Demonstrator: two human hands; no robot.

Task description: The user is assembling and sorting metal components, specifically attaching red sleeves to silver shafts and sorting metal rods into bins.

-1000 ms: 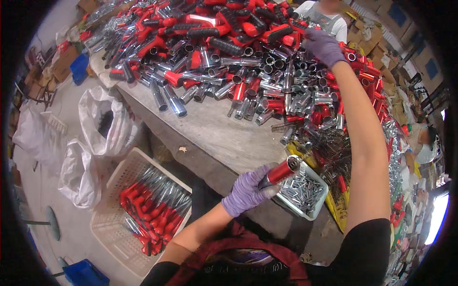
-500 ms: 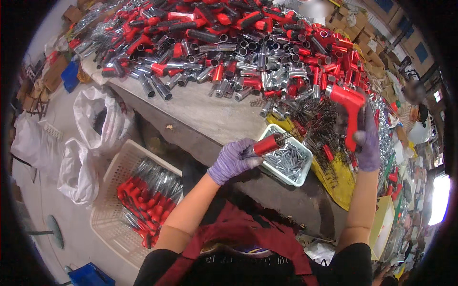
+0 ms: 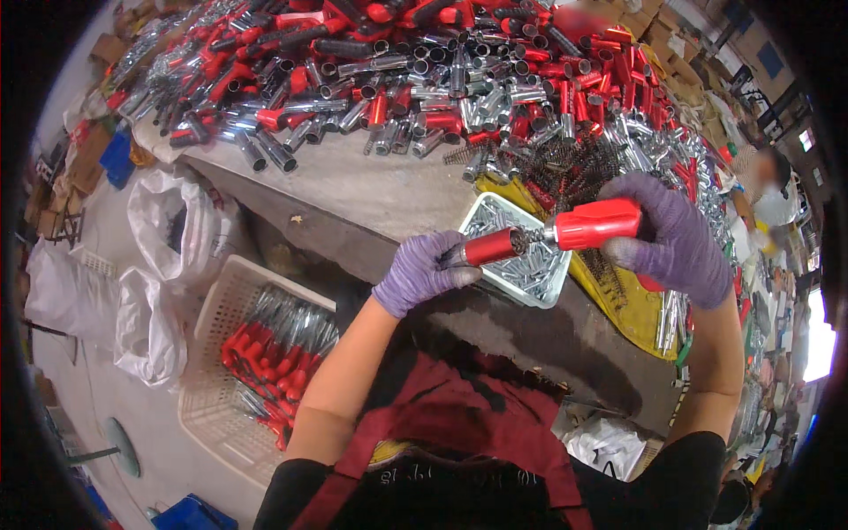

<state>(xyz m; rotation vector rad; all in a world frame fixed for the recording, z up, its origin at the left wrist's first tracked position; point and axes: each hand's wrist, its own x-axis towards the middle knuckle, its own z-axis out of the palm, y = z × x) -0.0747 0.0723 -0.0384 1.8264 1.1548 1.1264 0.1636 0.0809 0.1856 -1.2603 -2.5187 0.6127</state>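
Note:
My left hand, in a purple glove, grips a red metal tube with a dark coil spring showing at its right end. Facing it, my right hand, gloved too, is wrapped round a red pistol-shaped handle. That handle's metal end points left and meets or nearly meets the spring; I cannot tell if they touch. Beneath both pieces stands a white plastic tub of loose silver pins. Dark coil springs lie beyond the tub in a heap, partly on a yellow cloth or bag.
A large mound of red, black and chrome handles and tubes covers the far part of the grey table. On the left, a cream plastic basket holds several red-handled pieces. White sacks stand on the floor beyond it.
My right hand has moved left and turned the red handle from upright to sideways, bringing its metal end to the tube's spring. The left hand still holds the tube.

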